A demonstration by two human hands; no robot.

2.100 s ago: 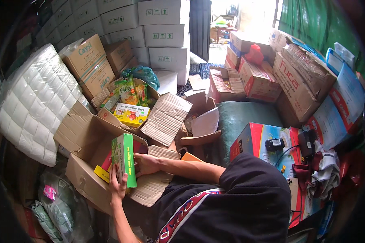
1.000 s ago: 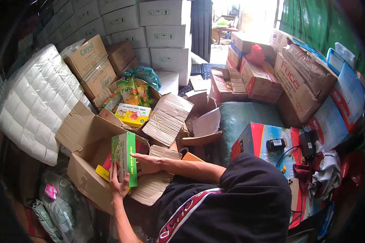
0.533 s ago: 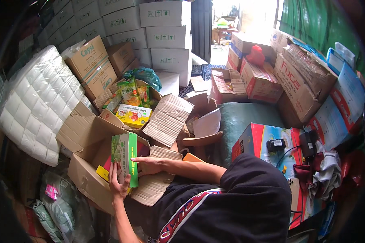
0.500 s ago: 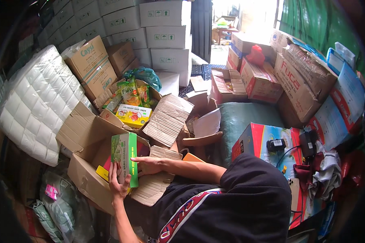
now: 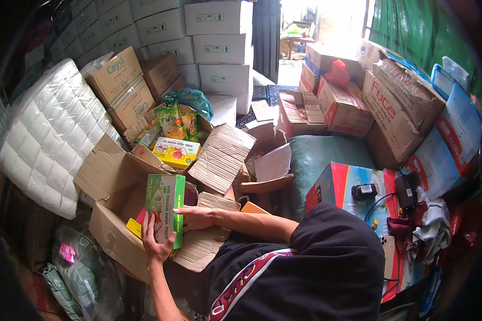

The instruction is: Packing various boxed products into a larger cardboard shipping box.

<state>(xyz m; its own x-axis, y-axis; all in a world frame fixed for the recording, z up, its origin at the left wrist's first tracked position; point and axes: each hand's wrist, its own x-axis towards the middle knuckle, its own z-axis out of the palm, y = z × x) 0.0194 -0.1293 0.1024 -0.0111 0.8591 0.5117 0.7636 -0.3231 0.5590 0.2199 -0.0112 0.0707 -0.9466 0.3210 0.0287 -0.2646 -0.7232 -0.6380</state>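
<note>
Green box [image 5: 167,206] tilts over open carton's [image 5: 112,243] right edge, held between both hands. Left hand [image 5: 158,245]: grip half-open, fingers spread across box face. Right hand [image 5: 195,218]: grip around side, fingertips partly hidden. Yellow pack [image 5: 134,227] inside, partly covered.

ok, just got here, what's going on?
A person has both bare hands on a green box at an open cardboard carton. The left hand lies on its lower face; the right hand is at its right side, thumb on the edge. Whether the box rests on anything is hidden. A yellow box and packets sit in another carton behind.
</note>
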